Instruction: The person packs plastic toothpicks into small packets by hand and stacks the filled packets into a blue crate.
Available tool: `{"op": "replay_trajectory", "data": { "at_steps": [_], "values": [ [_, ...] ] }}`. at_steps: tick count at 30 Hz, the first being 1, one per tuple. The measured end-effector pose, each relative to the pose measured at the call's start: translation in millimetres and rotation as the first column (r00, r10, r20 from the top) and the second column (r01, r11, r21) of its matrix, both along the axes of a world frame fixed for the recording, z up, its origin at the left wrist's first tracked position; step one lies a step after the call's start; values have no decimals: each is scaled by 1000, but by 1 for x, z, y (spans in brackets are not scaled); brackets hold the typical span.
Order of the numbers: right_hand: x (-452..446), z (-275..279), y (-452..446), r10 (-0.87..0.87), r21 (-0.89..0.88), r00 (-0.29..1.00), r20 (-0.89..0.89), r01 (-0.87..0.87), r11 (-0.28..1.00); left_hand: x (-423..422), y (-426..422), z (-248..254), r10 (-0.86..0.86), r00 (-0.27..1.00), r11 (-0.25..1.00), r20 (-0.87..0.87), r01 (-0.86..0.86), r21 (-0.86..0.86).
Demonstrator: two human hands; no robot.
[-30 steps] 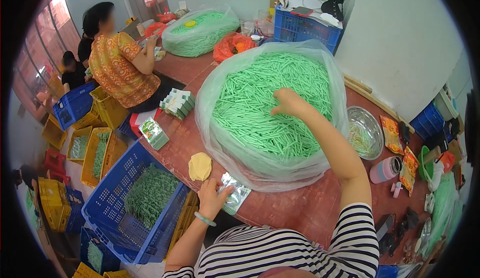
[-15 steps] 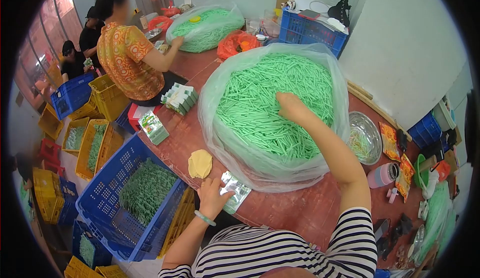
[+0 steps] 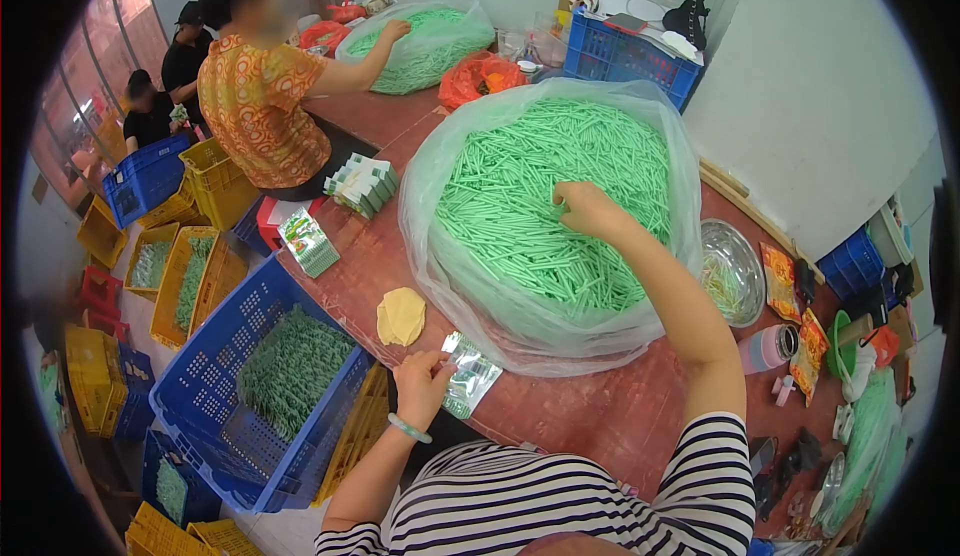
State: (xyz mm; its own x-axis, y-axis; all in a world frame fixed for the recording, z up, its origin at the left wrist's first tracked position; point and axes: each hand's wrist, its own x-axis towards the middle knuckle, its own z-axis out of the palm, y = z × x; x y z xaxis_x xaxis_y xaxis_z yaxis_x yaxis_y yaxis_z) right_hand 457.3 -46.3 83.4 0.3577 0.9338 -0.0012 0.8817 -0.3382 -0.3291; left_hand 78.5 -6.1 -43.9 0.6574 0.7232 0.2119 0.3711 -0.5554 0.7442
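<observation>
My left hand is at the table's near edge, its fingers closed at the left edge of a silver foil packet lying flat on the table. My right hand is over the heap of thin green sticks, fingers curled down; anything inside them is hidden. The sticks fill a large clear plastic bag, its rim rolled open. Just beyond my left hand lies a pale yellow folded cloth or pad.
Stacks of printed packets stand at the table's left edge. Below is a blue crate of green-wrapped pieces. A metal bowl and pink bottle are right. A co-worker reaches to another stick bag.
My left hand's fingers have drawn together at the packet's edge, and the packet lies more exposed. My right hand stays nearly in place. The co-worker's arm has reached farther over the far bag.
</observation>
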Motion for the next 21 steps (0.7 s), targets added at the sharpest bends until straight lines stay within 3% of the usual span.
{"op": "replay_trajectory", "data": {
  "at_steps": [3,12,21],
  "values": [
    [-4,17,-3,-39,-62,986,-161,30,998,0,0,-2,6,999,1000,37,-7,27],
    [-9,4,-1,64,-60,998,23,-63,996,-3,-3,5,15,999,997,48,-11,-74],
    [-13,11,-7,56,-68,997,-46,-59,996,-14,9,13,-22,992,959,121,55,-277]
  ]
}}
